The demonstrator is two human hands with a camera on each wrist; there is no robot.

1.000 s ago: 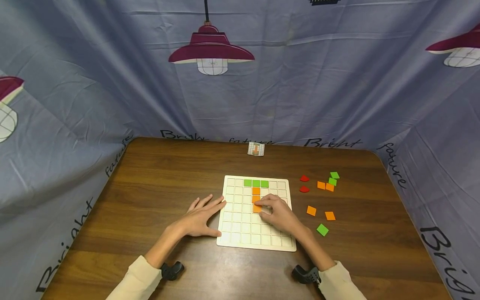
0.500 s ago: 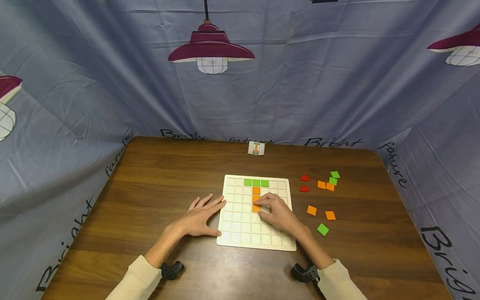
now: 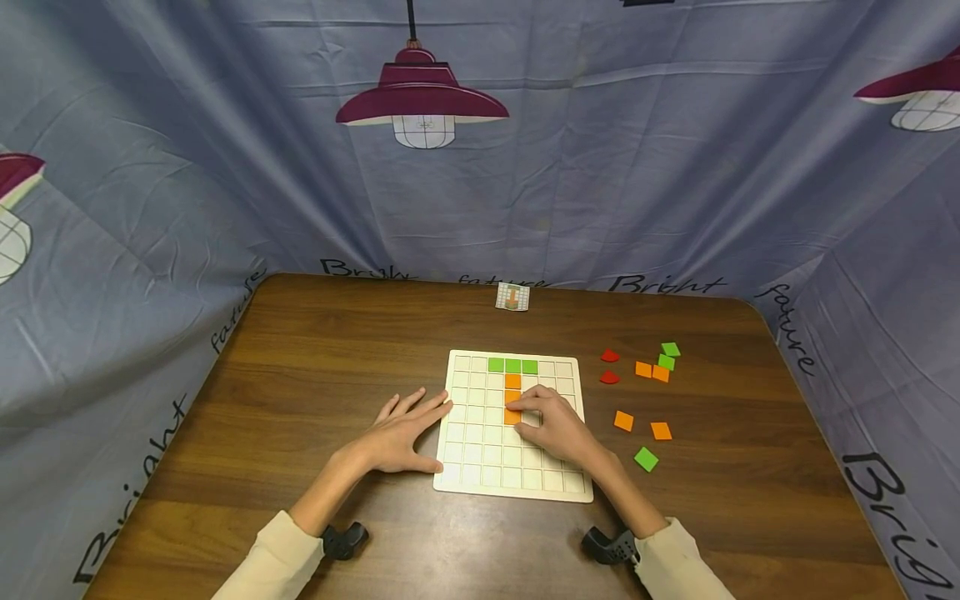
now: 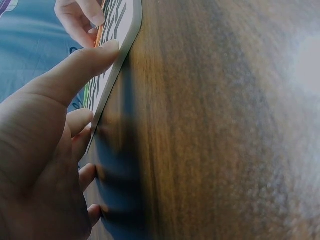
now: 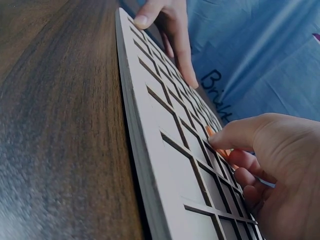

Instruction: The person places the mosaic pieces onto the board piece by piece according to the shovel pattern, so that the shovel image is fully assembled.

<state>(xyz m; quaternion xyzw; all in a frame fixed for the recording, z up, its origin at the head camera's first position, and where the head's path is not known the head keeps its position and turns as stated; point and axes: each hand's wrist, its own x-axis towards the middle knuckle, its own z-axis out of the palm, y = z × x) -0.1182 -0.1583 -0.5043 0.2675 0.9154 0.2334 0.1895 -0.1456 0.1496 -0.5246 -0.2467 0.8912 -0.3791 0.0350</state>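
A pale wooden grid board [image 3: 480, 479] lies flat on the table. My left hand [image 3: 390, 440] rests at its left edge with fingers spread; in the left wrist view its thumb [image 4: 102, 56] touches the board's rim. Over the board's middle, my right hand [image 3: 558, 425] pinches an orange square tile [image 3: 512, 417] between thumb and fingers, in the column under two other orange tiles [image 3: 512, 381]. Three green tiles [image 3: 513, 366] fill cells in the top row. The right wrist view shows the right thumb [image 5: 230, 135] at the orange tile, whose far side is hidden.
Right of the board lie two red pieces [image 3: 610, 377], several loose orange tiles [image 3: 623, 421] and several green tiles [image 3: 646, 459]. A small card with a grid pattern [image 3: 512, 297] lies at the table's back edge, before a printed curtain [image 3: 600, 183].
The orange tile under my right fingers has shifted slightly left and now sits straighter in line with the column. My left hand has stayed still.
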